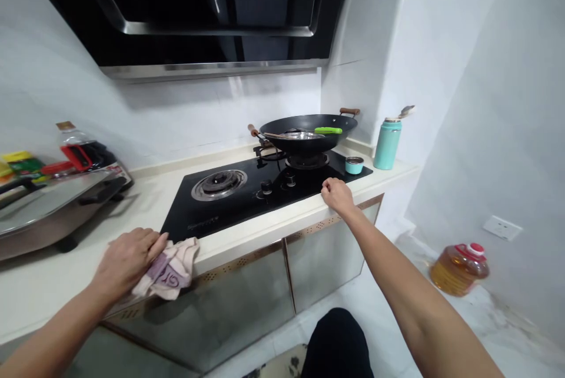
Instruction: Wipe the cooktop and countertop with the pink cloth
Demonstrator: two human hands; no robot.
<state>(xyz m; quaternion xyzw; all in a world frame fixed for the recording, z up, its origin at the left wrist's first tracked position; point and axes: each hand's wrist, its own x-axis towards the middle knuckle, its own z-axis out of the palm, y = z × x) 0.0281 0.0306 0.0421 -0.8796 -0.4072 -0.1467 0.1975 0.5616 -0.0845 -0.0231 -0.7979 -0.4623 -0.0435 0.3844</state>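
My left hand (130, 260) presses a pink and purple cloth (170, 272) onto the front edge of the white counter (247, 235), left of the gas stove. Part of the cloth hangs over that edge. At the stove's front right edge, my right hand (337, 194) rests with its fingers curled in; whether anything is inside them is hidden. The black glass gas stove (238, 210) has two burners and two knobs. On its right burner sits a black wok (282, 142) with wooden handles, holding a lid and a bright green-handled utensil (328, 130).
Right of the wok stand a small turquoise cup (354, 165) and a turquoise bottle (387, 143). An electric pan (48, 213) and a dark sauce bottle (95, 151) are at left. The range hood (216, 48) hangs above. An oil jug (459, 272) stands on the floor.
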